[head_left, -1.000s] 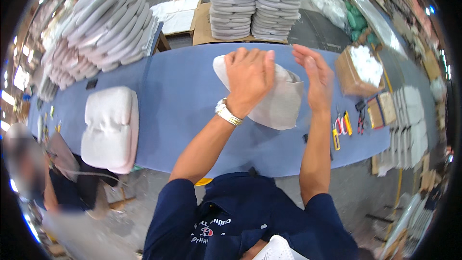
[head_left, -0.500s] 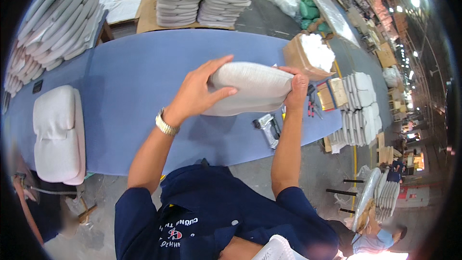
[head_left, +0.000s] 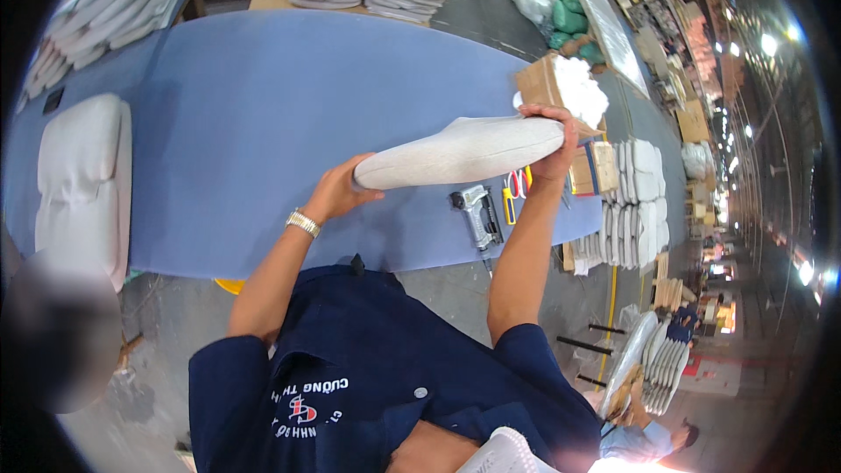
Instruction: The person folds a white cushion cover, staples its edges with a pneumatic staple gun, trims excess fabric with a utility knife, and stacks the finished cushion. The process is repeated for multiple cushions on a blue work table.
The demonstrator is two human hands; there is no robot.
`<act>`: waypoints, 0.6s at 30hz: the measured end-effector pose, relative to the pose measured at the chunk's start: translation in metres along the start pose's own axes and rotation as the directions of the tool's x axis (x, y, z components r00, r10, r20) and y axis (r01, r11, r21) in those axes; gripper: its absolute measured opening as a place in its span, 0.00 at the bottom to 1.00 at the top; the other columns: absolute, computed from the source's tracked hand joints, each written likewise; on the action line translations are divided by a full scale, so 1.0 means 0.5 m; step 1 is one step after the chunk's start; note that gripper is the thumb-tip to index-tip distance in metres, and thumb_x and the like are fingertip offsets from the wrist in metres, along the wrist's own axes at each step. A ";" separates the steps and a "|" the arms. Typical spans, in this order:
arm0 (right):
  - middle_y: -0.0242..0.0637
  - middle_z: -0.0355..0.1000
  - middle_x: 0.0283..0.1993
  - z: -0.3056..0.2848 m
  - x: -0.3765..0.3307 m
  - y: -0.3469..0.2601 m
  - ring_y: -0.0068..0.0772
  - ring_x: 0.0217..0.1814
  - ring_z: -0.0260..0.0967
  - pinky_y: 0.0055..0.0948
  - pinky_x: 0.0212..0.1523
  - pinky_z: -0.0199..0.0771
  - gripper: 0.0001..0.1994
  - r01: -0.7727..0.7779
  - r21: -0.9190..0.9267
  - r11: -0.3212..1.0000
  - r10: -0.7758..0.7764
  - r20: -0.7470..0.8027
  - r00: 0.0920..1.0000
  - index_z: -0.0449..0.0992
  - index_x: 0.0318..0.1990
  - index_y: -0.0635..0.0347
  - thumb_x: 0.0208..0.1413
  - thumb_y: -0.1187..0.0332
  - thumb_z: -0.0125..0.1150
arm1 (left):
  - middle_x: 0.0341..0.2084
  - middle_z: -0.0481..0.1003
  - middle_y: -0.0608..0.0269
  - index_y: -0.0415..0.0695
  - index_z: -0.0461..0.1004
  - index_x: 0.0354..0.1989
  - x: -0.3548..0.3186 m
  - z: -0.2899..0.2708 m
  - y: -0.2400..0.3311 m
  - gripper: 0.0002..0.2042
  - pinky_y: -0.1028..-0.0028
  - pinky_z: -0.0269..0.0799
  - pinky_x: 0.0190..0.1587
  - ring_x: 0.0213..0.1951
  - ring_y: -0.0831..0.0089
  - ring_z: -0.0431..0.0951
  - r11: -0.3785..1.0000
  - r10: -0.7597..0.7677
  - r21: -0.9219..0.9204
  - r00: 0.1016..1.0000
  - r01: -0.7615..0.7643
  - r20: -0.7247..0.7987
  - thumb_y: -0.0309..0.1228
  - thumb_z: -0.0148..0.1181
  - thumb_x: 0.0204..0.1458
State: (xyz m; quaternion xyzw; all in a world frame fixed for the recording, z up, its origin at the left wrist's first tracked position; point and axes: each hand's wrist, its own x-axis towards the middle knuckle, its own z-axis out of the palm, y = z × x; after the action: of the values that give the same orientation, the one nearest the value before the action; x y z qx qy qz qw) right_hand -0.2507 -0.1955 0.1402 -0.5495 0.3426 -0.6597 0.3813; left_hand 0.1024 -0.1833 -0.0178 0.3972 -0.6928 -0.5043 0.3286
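Blue worktop fills the frame's centre. Grey seat cushion is held above it, long axis horizontal, tilting slightly up toward the right. Left hand grips its left end, right hand its right end, forearms raised.

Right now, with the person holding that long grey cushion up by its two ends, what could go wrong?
1. The cushion is held only at its ends, by the left hand and the right hand, above the blue table; if either grip loosens, it may drop.
2. A nail gun lies right below near the table edge; a falling cushion might knock it off.
3. Scissors lie close by and could snag the fabric.
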 end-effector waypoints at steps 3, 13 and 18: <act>0.57 0.79 0.43 0.049 0.000 -0.006 0.51 0.49 0.77 0.46 0.54 0.74 0.25 -0.033 -0.060 0.998 0.025 -0.126 0.992 0.77 0.43 0.67 0.70 0.51 0.43 | 0.53 0.80 0.55 0.50 0.72 0.65 0.003 0.003 0.005 0.40 0.60 0.78 0.56 0.54 0.56 0.81 0.998 0.014 0.068 0.998 -0.010 -0.066 0.44 0.82 0.41; 0.54 0.80 0.37 0.155 0.030 -0.125 0.44 0.40 0.78 0.41 0.46 0.78 0.27 -0.093 -0.194 0.977 0.001 -0.427 0.904 0.78 0.38 0.66 0.70 0.50 0.38 | 0.58 0.78 0.49 0.40 0.69 0.67 -0.005 -0.019 0.287 0.45 0.63 0.74 0.61 0.58 0.60 0.79 0.918 0.336 -0.140 0.914 -0.372 -0.226 0.41 0.84 0.39; 0.46 0.80 0.43 0.231 -0.043 -0.065 0.35 0.46 0.76 0.33 0.53 0.74 0.23 -0.141 -0.470 0.871 0.064 -0.176 0.982 0.78 0.51 0.65 0.70 0.52 0.48 | 0.52 0.80 0.50 0.43 0.73 0.64 0.021 -0.089 0.315 0.40 0.62 0.78 0.54 0.52 0.56 0.82 0.872 0.467 0.068 0.785 -0.484 -0.406 0.44 0.81 0.40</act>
State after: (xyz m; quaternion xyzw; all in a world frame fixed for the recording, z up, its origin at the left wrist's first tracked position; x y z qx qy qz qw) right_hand -0.1385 -0.1650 0.1769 -0.5549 0.5530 -0.5734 0.2399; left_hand 0.1011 -0.1841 0.1464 0.2999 -0.6754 -0.3242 0.5905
